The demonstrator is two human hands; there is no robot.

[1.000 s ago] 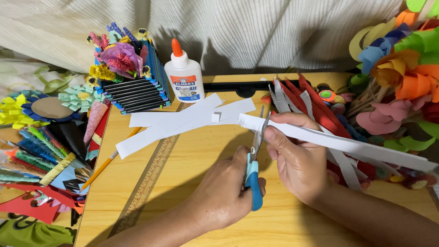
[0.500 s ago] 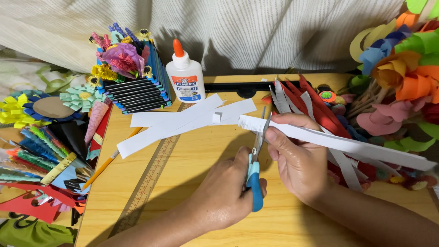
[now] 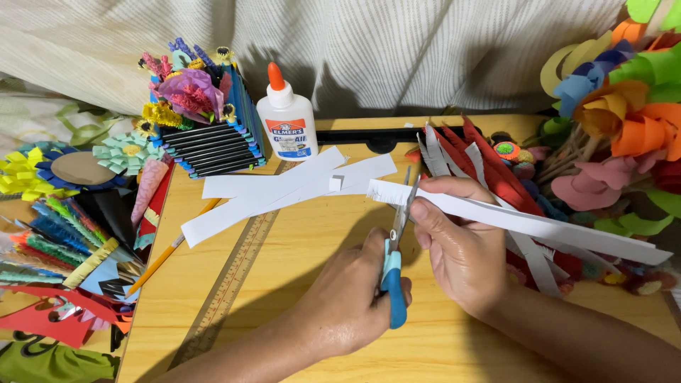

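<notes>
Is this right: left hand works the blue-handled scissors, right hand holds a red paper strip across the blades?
Not quite. In the head view the strip in the right hand is white, not red; the red paper lies behind it. The rest holds: the left hand works the blue-handled scissors, blades at the strip.

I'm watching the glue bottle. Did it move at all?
No. The white glue bottle stands in the same spot as before, upright beside the box of paper flowers at the back edge of the wooden table.
</notes>
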